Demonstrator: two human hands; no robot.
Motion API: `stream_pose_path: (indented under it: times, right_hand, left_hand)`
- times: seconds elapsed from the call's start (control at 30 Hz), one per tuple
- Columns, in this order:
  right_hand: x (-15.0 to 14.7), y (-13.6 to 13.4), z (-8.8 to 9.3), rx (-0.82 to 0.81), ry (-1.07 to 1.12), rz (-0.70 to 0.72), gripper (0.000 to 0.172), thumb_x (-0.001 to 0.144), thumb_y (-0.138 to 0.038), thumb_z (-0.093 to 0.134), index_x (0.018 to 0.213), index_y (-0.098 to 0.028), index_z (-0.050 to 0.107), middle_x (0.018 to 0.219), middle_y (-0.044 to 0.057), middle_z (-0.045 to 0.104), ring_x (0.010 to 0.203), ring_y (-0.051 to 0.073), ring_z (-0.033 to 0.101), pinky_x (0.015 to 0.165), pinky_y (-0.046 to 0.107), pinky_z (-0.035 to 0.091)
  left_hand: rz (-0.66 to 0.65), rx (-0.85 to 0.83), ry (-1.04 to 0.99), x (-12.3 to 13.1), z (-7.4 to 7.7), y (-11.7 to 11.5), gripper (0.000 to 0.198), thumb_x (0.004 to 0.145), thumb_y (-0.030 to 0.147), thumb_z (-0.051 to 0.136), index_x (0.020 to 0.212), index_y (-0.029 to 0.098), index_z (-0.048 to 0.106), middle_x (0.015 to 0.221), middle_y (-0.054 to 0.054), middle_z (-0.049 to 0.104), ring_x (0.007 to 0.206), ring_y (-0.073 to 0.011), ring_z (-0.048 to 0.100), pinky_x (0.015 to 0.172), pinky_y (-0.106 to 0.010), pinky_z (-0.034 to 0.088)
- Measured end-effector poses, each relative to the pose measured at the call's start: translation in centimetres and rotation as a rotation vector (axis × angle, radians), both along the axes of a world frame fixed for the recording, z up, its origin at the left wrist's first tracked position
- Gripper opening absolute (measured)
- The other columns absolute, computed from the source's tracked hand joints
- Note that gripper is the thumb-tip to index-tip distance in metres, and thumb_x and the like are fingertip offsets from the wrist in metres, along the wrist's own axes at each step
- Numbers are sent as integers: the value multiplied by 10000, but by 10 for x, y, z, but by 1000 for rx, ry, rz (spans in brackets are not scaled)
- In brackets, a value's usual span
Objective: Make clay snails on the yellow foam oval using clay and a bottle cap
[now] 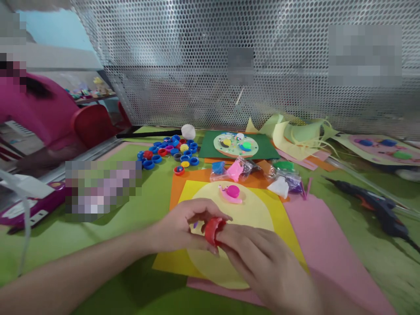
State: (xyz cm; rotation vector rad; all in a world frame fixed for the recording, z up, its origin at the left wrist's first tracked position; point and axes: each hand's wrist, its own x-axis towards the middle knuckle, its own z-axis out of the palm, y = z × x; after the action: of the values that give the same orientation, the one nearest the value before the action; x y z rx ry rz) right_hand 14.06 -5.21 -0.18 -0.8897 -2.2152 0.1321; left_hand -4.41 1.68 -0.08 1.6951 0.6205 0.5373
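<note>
Both hands, left hand [183, 225] and right hand [262, 262], share a grip on a red bottle cap [213, 229], tilted on edge above the pale yellow disc [256, 212].

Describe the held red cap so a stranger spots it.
On the green table, find the pale yellow circle nearest the camera. The left hand and right hand meet over it, pinching the red cap. Unlike the cap pile behind, it's held.

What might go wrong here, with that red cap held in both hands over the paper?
The red cap is only pinched between the left hand and right hand, so it might slip and roll off the yellow circle. Set down carelessly, it may bump the pink snail.
</note>
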Motion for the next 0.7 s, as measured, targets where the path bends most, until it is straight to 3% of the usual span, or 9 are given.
stream_pose_path:
  times: [0.2, 0.4, 0.53, 0.7]
  right_hand:
    - [-5, -1, 1, -158, 35, -8, 95, 854, -202, 451, 941, -178, 482, 825, 21, 599, 724, 124, 596, 590, 218, 497]
    - [-4, 1, 0, 60, -95, -97, 166, 864, -194, 388, 926, -151, 537, 805, 46, 619, 717, 147, 616, 612, 230, 510]
    - [-2, 3, -2, 88, -128, -267, 264, 871, -97, 335, 800, -224, 556, 728, 0, 615, 609, 118, 597, 487, 196, 469]
    - [1, 7, -2, 94, -189, -130, 294, 899, -131, 325, 766, -198, 578, 764, 19, 616, 648, 143, 577, 517, 239, 466]
  left_hand:
    - [-3, 12, 15, 2, -4, 0, 352, 618, 174, 748, 920, 173, 567, 834, -3, 576, 773, -144, 552, 736, -281, 449]
    - [65, -59, -70, 3, -9, 1, 348, 601, 121, 746, 898, 172, 571, 866, -9, 601, 786, -143, 581, 737, -276, 478]
    - [141, -74, -64, 4, -7, 1, 361, 615, 142, 740, 923, 177, 555, 865, -15, 618, 785, -157, 601, 717, -286, 489]
    - [84, -12, -15, 3, -7, 0, 347, 608, 168, 751, 892, 170, 549, 858, -7, 578, 762, -136, 567, 708, -267, 466]
